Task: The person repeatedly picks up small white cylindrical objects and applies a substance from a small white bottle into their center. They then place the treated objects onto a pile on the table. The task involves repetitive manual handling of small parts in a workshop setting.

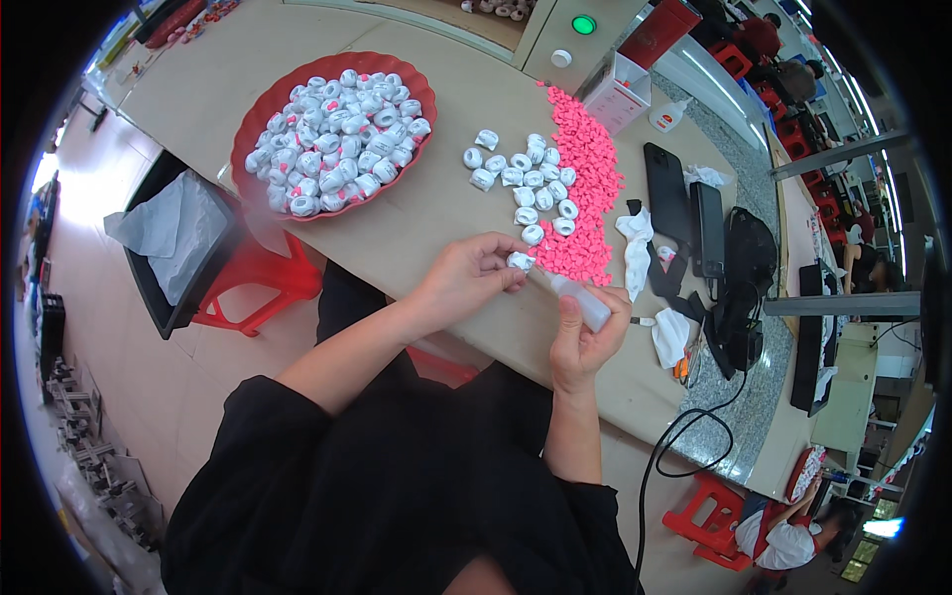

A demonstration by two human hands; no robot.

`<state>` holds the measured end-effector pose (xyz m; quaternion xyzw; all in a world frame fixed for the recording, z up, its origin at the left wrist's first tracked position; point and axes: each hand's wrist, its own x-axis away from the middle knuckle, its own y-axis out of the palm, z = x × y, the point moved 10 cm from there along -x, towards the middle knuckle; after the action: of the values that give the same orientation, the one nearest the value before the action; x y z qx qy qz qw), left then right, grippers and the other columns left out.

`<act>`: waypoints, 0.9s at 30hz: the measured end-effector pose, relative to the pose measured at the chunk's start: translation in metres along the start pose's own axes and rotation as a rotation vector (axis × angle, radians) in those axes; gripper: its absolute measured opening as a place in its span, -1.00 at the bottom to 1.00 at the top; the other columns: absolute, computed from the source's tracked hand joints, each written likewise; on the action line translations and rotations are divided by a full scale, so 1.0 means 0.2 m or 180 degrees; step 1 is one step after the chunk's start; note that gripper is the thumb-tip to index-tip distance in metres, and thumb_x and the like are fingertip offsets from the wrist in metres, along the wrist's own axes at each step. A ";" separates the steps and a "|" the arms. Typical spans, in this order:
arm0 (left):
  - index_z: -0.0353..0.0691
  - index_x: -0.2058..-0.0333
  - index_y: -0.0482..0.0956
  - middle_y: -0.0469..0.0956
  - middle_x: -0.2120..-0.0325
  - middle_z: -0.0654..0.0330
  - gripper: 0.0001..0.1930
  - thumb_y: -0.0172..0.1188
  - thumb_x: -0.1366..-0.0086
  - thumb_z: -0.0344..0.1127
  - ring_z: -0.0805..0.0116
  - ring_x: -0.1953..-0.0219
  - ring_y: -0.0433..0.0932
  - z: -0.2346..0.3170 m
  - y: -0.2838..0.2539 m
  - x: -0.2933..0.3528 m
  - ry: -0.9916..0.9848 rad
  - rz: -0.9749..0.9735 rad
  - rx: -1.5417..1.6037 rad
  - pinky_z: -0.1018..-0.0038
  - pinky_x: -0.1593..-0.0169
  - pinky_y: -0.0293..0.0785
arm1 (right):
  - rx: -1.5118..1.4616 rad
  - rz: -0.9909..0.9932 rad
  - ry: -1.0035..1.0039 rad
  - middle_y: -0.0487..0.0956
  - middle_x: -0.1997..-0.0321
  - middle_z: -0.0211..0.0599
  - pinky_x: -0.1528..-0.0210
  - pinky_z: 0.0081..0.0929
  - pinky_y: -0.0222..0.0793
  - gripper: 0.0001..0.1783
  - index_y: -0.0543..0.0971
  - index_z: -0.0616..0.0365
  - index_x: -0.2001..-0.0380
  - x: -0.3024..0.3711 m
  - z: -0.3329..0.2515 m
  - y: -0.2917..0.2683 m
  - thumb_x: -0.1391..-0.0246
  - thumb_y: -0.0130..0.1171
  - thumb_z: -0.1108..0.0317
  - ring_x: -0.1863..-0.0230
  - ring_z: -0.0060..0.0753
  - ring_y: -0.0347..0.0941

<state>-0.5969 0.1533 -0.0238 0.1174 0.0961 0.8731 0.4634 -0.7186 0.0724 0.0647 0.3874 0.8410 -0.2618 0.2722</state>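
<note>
My left hand point(464, 280) pinches a small white rounded piece point(521, 261) between thumb and fingertips. Wrapped in my right hand point(587, 345) is a whitish squeeze bottle point(583, 303), tilted so its narrow tip points toward that piece. Whether the tip touches the piece, I cannot tell. Just beyond both hands lie several loose white rounded pieces point(534, 178) with dark marks. Along their right side spreads a long heap of small bright pink pieces point(590, 174). A red scalloped bowl point(248, 139) at the far left is heaped with similar white pieces, some showing pink bits.
Right of the pink heap are a black phone point(664, 188), crumpled white tissue point(635, 248) and a black cable point(684, 426). A white-and-pink box point(617, 97) and small white bottle point(670, 115) stand behind. A black bin point(164, 268) sits by a red stool point(263, 283). Other people work at right.
</note>
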 end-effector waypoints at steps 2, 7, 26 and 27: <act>-0.41 0.09 0.35 0.50 0.29 0.18 -0.72 0.05 -0.21 -0.51 0.50 0.26 0.51 0.00 0.00 0.00 0.0007 -0.0003 0.0021 0.60 0.19 0.46 | 0.0030 0.0001 -0.0013 0.33 0.37 -0.26 0.31 -0.61 0.17 -0.76 0.32 0.23 0.31 0.00 0.00 0.00 0.03 0.14 0.46 0.35 -0.47 0.21; -0.41 0.10 0.36 0.50 0.30 0.18 -0.72 0.06 -0.20 -0.50 0.51 0.27 0.51 0.01 0.00 0.00 -0.0016 -0.0007 -0.0005 0.60 0.20 0.46 | 0.0066 -0.0015 0.0029 0.33 0.36 -0.25 0.32 -0.60 0.18 -0.76 0.32 0.23 0.31 0.01 0.01 -0.01 0.03 0.14 0.45 0.35 -0.48 0.21; -0.39 0.10 0.37 0.50 0.32 0.19 -0.73 0.03 -0.19 -0.56 0.54 0.27 0.50 0.02 -0.01 -0.01 0.0171 0.0042 -0.0107 0.63 0.16 0.44 | -0.0089 -0.0015 0.0156 0.32 0.40 -0.23 0.37 -0.57 0.18 -0.71 0.31 0.26 0.29 0.02 0.05 -0.02 0.05 0.19 0.46 0.42 -0.43 0.23; -0.40 0.10 0.36 0.49 0.29 0.18 -0.73 0.01 -0.19 -0.57 0.52 0.24 0.49 0.02 0.00 -0.01 0.0154 0.0008 -0.0098 0.62 0.14 0.44 | -0.0056 -0.0003 0.0110 0.32 0.40 -0.23 0.38 -0.57 0.18 -0.71 0.31 0.26 0.29 0.02 0.04 -0.03 0.05 0.19 0.46 0.42 -0.44 0.23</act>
<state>-0.5946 0.1515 -0.0202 0.0893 0.0936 0.8777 0.4615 -0.7227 0.0661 0.0578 0.3890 0.8481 -0.2478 0.2609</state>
